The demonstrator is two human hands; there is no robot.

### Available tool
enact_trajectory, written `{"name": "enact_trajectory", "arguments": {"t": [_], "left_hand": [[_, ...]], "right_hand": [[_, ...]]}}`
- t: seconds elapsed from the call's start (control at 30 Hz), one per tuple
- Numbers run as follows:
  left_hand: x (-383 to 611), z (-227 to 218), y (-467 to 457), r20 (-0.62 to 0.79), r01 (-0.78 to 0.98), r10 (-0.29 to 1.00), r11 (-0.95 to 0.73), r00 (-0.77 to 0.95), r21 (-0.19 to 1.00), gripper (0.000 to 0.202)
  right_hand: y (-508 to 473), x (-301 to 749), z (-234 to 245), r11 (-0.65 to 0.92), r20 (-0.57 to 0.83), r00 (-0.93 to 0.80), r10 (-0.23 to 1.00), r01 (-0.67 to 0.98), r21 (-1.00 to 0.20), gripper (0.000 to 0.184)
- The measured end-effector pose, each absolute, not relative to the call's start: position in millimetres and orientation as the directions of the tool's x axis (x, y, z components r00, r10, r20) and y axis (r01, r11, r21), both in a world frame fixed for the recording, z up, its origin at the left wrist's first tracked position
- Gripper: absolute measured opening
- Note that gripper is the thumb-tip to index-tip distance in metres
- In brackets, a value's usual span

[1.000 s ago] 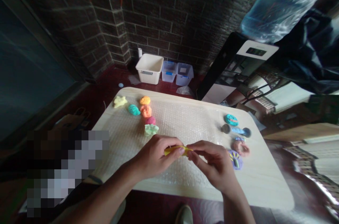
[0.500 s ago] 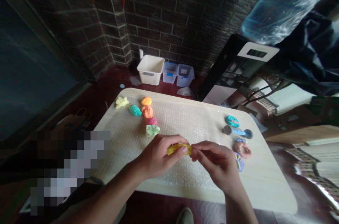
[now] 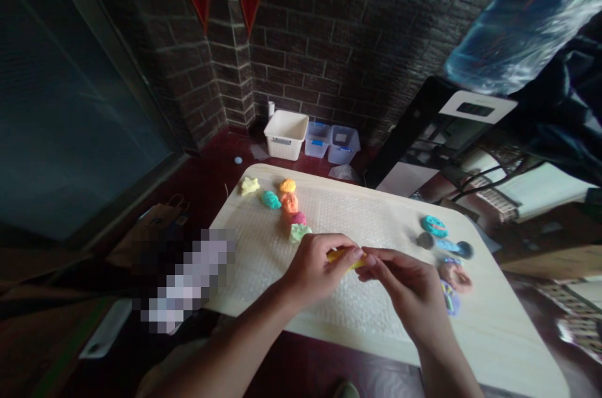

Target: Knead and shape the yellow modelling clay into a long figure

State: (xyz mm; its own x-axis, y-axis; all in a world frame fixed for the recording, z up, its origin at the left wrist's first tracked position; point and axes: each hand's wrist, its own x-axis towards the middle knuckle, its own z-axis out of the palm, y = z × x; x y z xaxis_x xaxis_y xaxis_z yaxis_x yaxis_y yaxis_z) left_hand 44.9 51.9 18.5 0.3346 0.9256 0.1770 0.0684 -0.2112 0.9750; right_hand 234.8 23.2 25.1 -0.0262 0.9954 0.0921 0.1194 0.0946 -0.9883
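Observation:
A thin yellow piece of modelling clay (image 3: 334,256) is held over the table between both hands. My left hand (image 3: 316,266) is closed around it, thumb on top and fingers behind. The fingertips of my right hand (image 3: 408,288) pinch its right end, touching the left thumb. Fingers hide much of the piece. Just beyond my left hand lie a pale green ruffled lump (image 3: 299,234), a magenta lump (image 3: 298,218), an orange lump (image 3: 290,202) and a teal lump (image 3: 271,199). Beside my right hand are a pinkish ring (image 3: 455,277) and a purple piece with stripes (image 3: 452,301).
Bubble wrap (image 3: 357,213) covers much of the pale wooden table (image 3: 512,329). A blue dumbbell-like shape (image 3: 446,246) and a teal disc (image 3: 433,225) lie at the right. Plastic bins (image 3: 286,142) and a water dispenser (image 3: 475,111) stand behind the table.
The camera has turned, so the whole scene sits further right and slightly lower. Both hands keep hold of the yellow clay, and less of it shows between the fingers.

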Motion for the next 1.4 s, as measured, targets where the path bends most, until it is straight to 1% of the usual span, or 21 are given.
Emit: {"name": "enact_trajectory", "arguments": {"t": [0.1,0.17,0.27,0.43,0.57,0.63,0.7,0.73,0.8,0.87,0.93,1.07,1.17,1.3,1.4], "left_hand": [[43,20,52,0.270,0.087,0.919,-0.306,0.287,0.948,0.028],[43,21,51,0.301,0.102,0.913,-0.340,0.276,0.935,0.027],[44,23,50,0.280,0.100,0.924,-0.315,0.261,0.944,0.026],[44,22,50,0.218,0.050,0.945,-0.237,0.244,0.970,0.026],[41,20,55,0.190,-0.073,0.935,-0.176,0.298,0.982,0.024],[42,19,59,0.128,-0.166,0.954,-0.084,0.272,0.983,0.026],[43,19,64,0.040,-0.312,0.971,0.036,0.235,0.949,0.027],[43,19,65,0.003,-0.392,0.975,0.088,0.224,0.916,0.027],[44,19,68,-0.055,-0.525,0.978,0.154,0.200,0.837,0.027],[43,20,69,-0.083,-0.600,0.980,0.178,0.181,0.780,0.026],[44,20,69,-0.082,-0.645,0.982,0.173,0.168,0.744,0.024],[46,19,72,-0.088,-0.689,0.986,0.160,0.139,0.707,0.026],[48,15,75,-0.101,-0.690,0.986,0.164,0.131,0.705,0.029],[47,11,77,-0.124,-0.657,0.985,0.172,0.119,0.734,0.034],[48,10,78,-0.118,-0.638,0.990,0.140,0.078,0.757,0.031]], "right_hand": [[25,229,28,0.016,0.018,0.022,1.000,0.120,-0.993,0.022],[26,227,28,0.006,0.011,0.043,0.999,0.121,-0.993,0.025],[26,225,28,0.025,0.029,0.054,0.998,0.085,-0.996,0.025],[28,213,24,0.015,0.016,0.054,0.998,0.004,-1.000,0.022],[35,203,25,0.065,0.064,0.159,0.985,0.001,-0.998,0.023],[38,199,26,0.086,0.080,0.215,0.973,-0.017,-0.996,0.026],[39,197,26,0.087,0.074,0.240,0.968,-0.043,-0.995,0.030],[39,196,26,0.080,0.069,0.217,0.974,-0.043,-0.996,0.031],[37,193,27,0.055,0.055,0.091,0.994,-0.001,-0.998,0.035],[34,189,28,0.033,0.027,-0.069,0.997,0.079,-0.996,0.036],[31,185,28,0.021,0.000,-0.155,0.988,0.131,-0.991,0.037],[27,181,20,0.018,-0.022,-0.202,0.979,0.192,-0.981,0.045],[27,181,11,0.016,-0.032,-0.186,0.982,0.250,-0.968,0.048],[28,187,4,0.013,-0.026,-0.149,0.989,0.257,-0.966,0.048],[29,193,2,-0.010,-0.055,-0.160,0.986,0.268,-0.963,0.048]]}}
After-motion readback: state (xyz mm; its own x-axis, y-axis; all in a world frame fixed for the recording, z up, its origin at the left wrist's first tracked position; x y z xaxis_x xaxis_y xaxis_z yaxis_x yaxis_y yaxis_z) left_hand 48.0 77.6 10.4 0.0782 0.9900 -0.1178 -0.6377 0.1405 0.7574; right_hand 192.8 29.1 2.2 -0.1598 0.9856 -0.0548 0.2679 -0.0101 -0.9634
